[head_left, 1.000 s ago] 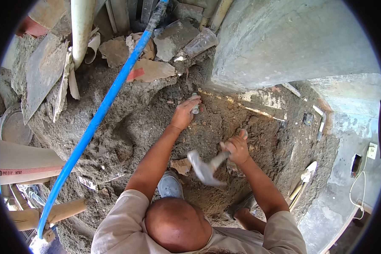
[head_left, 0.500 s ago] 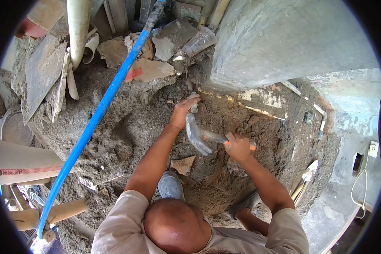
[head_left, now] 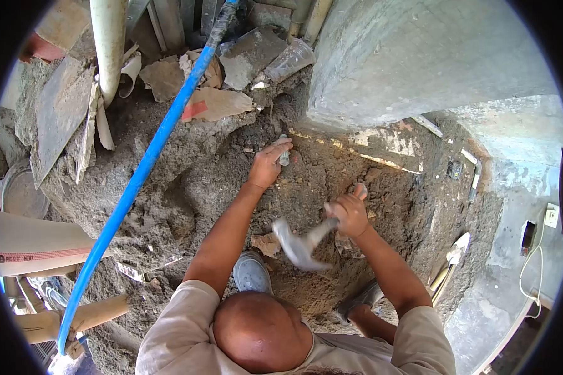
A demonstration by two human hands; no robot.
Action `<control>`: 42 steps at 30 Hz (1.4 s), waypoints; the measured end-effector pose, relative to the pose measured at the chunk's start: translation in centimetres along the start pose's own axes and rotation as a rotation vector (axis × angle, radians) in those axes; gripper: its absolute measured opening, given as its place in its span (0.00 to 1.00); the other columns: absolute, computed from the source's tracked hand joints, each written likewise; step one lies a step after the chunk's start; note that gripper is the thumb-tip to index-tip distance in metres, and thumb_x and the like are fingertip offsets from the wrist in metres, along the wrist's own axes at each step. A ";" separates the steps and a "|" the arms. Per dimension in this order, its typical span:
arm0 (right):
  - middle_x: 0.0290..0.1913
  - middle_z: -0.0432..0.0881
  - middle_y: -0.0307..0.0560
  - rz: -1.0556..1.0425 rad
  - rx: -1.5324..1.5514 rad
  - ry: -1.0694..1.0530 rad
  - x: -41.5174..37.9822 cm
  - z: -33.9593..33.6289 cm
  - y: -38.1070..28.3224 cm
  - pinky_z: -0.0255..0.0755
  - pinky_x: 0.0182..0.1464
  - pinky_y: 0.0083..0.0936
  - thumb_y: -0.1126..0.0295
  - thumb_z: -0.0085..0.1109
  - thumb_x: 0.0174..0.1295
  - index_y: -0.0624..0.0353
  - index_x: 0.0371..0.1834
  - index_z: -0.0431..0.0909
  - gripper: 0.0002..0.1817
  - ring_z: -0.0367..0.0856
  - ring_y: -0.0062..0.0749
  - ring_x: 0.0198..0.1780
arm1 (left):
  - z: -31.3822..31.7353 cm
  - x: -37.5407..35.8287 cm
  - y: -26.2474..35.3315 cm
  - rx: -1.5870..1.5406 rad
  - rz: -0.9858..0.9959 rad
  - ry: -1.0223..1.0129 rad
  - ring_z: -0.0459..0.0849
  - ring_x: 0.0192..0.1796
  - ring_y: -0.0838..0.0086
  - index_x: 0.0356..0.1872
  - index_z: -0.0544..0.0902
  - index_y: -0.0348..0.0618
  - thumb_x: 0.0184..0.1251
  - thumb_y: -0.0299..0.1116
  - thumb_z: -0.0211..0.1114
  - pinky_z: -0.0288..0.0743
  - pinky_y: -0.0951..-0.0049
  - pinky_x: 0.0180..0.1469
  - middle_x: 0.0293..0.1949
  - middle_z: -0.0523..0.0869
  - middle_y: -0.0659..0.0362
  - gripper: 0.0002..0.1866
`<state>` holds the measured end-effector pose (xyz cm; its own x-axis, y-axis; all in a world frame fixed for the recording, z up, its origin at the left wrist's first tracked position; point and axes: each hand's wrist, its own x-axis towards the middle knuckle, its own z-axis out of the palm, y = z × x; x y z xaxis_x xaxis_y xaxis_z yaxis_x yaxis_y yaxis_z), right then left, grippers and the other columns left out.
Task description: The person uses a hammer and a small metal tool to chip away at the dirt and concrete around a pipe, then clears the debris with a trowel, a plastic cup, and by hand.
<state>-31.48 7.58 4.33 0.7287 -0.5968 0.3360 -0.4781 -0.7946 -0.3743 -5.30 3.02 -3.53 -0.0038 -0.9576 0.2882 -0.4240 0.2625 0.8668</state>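
My left hand [head_left: 269,165] is closed around a short grey rod or chisel [head_left: 284,150], held against the soil near the foot of the concrete block. A hammer is in my right hand [head_left: 349,214], with the fingers wrapped round its handle. The blurred hammer head [head_left: 297,247] hangs to the lower left of that hand, apart from the rod and over the dug ground. The orange-tipped end of the handle sticks out above the right hand. Just behind the hammer head, a broken flat piece [head_left: 266,244] lies on the soil.
A blue pipe [head_left: 145,164] crosses the left side diagonally. Concrete [head_left: 419,56] stands at the upper right. Broken slabs [head_left: 219,104] lie at the top. A trowel [head_left: 458,249] rests at the right, near a black tape measure [head_left: 455,169]. A sack [head_left: 37,240] is at left.
The hammer head has swung down, away from the rod and toward my feet, as my right hand tilted. My left hand keeps its hold on the rod.
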 end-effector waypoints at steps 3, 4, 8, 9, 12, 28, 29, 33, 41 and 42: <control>0.25 0.78 0.48 0.472 -0.285 -0.387 0.7 0.8 1.1 0.76 0.28 0.36 0.68 0.67 0.47 0.56 0.33 0.75 0.12 0.82 0.44 0.28 | 0.2 0.1 -0.4 -0.095 -0.018 0.025 0.84 0.53 0.59 0.46 0.81 0.34 0.47 0.09 0.59 0.79 0.68 0.55 0.52 0.83 0.49 0.22; 0.25 0.78 0.48 0.465 -0.283 -0.386 0.7 0.8 0.9 0.76 0.28 0.36 0.68 0.67 0.47 0.56 0.33 0.75 0.12 0.82 0.44 0.28 | 0.2 0.3 -0.9 -0.090 -0.019 0.030 0.84 0.53 0.59 0.46 0.81 0.34 0.47 0.09 0.59 0.79 0.68 0.55 0.52 0.83 0.49 0.22; 0.25 0.80 0.49 0.198 -0.080 -0.110 0.9 0.2 0.0 0.76 0.29 0.37 0.67 0.66 0.51 0.56 0.36 0.75 0.13 0.82 0.46 0.28 | 0.0 0.4 -1.0 -0.112 -0.047 0.043 0.84 0.52 0.60 0.47 0.81 0.33 0.47 0.08 0.57 0.78 0.67 0.56 0.52 0.83 0.49 0.22; 0.25 0.80 0.50 0.075 -0.045 -0.020 0.9 0.1 0.4 0.76 0.30 0.38 0.67 0.66 0.52 0.56 0.37 0.75 0.12 0.82 0.47 0.28 | 0.0 0.4 -0.9 -0.112 -0.038 0.039 0.84 0.52 0.61 0.47 0.81 0.33 0.46 0.08 0.58 0.78 0.67 0.56 0.52 0.84 0.49 0.23; 0.27 0.81 0.53 0.671 -0.217 -0.509 2.8 0.3 -0.1 0.76 0.31 0.39 0.67 0.65 0.53 0.57 0.38 0.75 0.12 0.82 0.48 0.29 | -0.2 1.0 -0.6 -0.083 0.026 0.051 0.84 0.51 0.62 0.47 0.81 0.35 0.52 0.12 0.62 0.78 0.68 0.55 0.51 0.84 0.52 0.19; 0.26 0.78 0.64 0.978 0.160 -0.088 -4.7 -0.6 -8.5 0.73 0.33 0.43 0.69 0.60 0.50 0.69 0.33 0.75 0.13 0.80 0.60 0.31 | -4.0 3.2 4.7 -0.018 -0.506 -0.026 0.83 0.46 0.73 0.44 0.78 0.30 0.65 0.17 0.60 0.83 0.69 0.47 0.46 0.84 0.50 0.08; 0.25 0.77 0.65 1.051 0.199 -0.134 -4.6 -0.6 -8.3 0.73 0.32 0.43 0.70 0.59 0.50 0.68 0.30 0.73 0.11 0.80 0.61 0.30 | -4.0 2.4 4.5 -0.017 -0.500 -0.017 0.83 0.46 0.73 0.44 0.78 0.30 0.65 0.17 0.60 0.83 0.69 0.47 0.46 0.84 0.50 0.08; 0.23 0.76 0.64 1.048 0.234 -0.048 -3.2 -1.9 -9.3 0.72 0.30 0.41 0.70 0.59 0.50 0.67 0.27 0.71 0.10 0.79 0.61 0.29 | -3.2 1.3 3.8 -0.387 -0.237 0.203 0.84 0.45 0.71 0.44 0.77 0.30 0.66 0.18 0.59 0.82 0.69 0.48 0.49 0.82 0.50 0.07; 0.22 0.76 0.61 0.926 0.173 0.051 0.5 -3.2 -9.5 0.72 0.30 0.39 0.72 0.58 0.51 0.67 0.29 0.73 0.09 0.79 0.61 0.28 | -3.7 4.6 2.1 -0.379 -0.285 0.074 0.83 0.47 0.70 0.45 0.78 0.33 0.66 0.19 0.60 0.82 0.72 0.47 0.52 0.81 0.50 0.08; 0.22 0.76 0.61 0.926 0.175 0.048 0.4 -3.2 -9.6 0.72 0.30 0.39 0.72 0.58 0.51 0.67 0.29 0.73 0.09 0.79 0.61 0.28 | -4.6 4.1 3.0 -0.176 -0.432 -0.061 0.83 0.47 0.69 0.45 0.78 0.33 0.66 0.19 0.60 0.82 0.72 0.46 0.52 0.81 0.50 0.08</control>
<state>-28.17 14.63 10.81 0.0729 -0.9893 -0.1263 -0.7737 0.0238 -0.6331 -2.42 0.41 2.16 0.0841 -0.9874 -0.1341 -0.2382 -0.1506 0.9595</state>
